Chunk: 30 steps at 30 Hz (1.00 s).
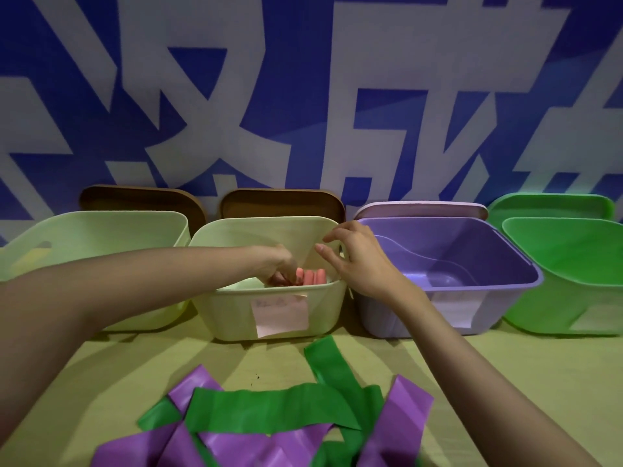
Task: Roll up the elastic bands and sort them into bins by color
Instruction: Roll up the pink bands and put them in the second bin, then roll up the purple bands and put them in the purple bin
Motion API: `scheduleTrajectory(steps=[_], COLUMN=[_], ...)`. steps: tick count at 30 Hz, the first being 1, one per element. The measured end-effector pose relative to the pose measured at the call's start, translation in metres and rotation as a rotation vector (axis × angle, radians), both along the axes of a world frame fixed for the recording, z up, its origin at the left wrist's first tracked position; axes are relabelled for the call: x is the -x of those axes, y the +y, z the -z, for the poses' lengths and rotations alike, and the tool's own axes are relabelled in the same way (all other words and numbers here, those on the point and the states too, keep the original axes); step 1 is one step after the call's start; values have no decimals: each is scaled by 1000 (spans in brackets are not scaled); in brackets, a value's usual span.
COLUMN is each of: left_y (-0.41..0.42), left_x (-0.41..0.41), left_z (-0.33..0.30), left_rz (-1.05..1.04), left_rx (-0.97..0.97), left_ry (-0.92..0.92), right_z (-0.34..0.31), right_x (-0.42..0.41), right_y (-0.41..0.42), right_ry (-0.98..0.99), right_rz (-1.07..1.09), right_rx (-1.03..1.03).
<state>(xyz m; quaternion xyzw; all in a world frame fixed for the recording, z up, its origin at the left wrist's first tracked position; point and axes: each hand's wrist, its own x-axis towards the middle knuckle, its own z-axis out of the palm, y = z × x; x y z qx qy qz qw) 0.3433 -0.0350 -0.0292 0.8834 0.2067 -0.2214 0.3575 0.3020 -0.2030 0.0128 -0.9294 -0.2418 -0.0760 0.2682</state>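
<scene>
In the cream middle bin [236, 318] my left hand [281, 267] pinches a pink roll [312, 276], right hand [357, 256] open; I'd seat it snug beside the others before letting go.

Large pale characters are printed across the blue wall banner [303, 96] at twelve o'clock, but they are cropped and cannot be read. A pink paper label [279, 315] is stuck on the front of the middle cream bin [229, 318]; its faint handwriting is too blurred to be made out.
</scene>
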Motion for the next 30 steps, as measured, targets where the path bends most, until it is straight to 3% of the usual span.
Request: scheduleTrajectory(steps=[8,15,19,23,27,30], left_y=[19,10,-1,-7,-11,-12], left_x=[16,86,151,207,256,288], left_z=[-50,-109,-113,-90,-44,-13], left_rz=[-3,31,133,245,375,415], left_rx=[70,193,236,320,235,240], left_ry=[24,-615,-798,-771,-690,-611], right_z=[-29,-51,-57,-48,-16,26], right_x=[15,48,92,139,177,192], right_y=[-5,-17,-27,-40,-64,-84], right_ry=[-49,-139,-222,-261,-227,-104], right_rz=[-4,-21,-61,-103,-86,17], right_rx=[-18,-98,-235,-339,-379,-387])
